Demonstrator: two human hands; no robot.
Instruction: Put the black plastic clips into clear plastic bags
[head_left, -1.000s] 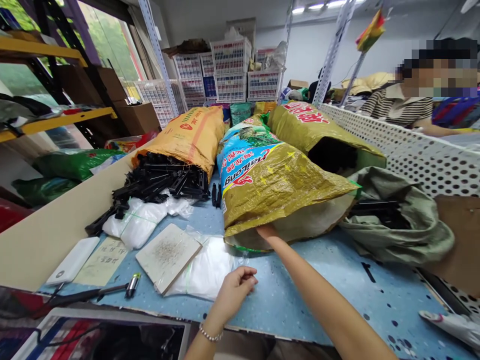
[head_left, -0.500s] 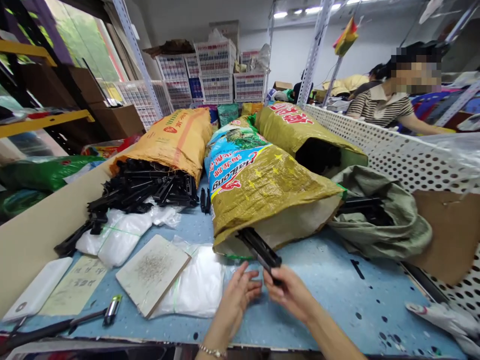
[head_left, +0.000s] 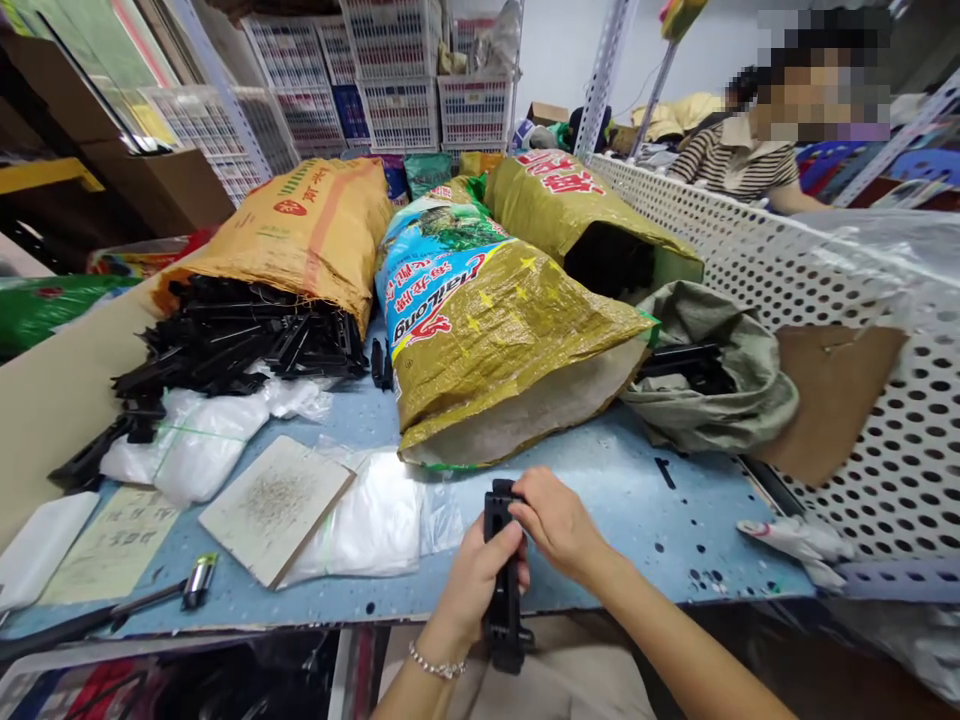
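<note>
A long black plastic part (head_left: 504,630) stands nearly upright in front of me, at the table's front edge, its lower end over my lap. My left hand (head_left: 471,580) is wrapped round its middle. At the top end, my right hand (head_left: 559,525) grips it with bent fingers; the exact fingertip contact is partly hidden. Just beyond lies the gold-and-blue woven sack (head_left: 517,340), its open mouth facing me. Similar black parts (head_left: 247,335) spill in a heap from the orange sack (head_left: 315,225) on the left.
A grey-green cloth sack (head_left: 720,420) holding black parts lies right, beside a perforated white panel (head_left: 847,400). Left are a square board (head_left: 274,505), plastic bags (head_left: 367,525) and a black-handled tool (head_left: 135,605). A person in a striped shirt (head_left: 739,165) sits beyond the panel.
The black part has come out of the gold sack's mouth toward me and turned upright. My left hand, open before, has closed round it; my right hand has shifted to its upper end.
</note>
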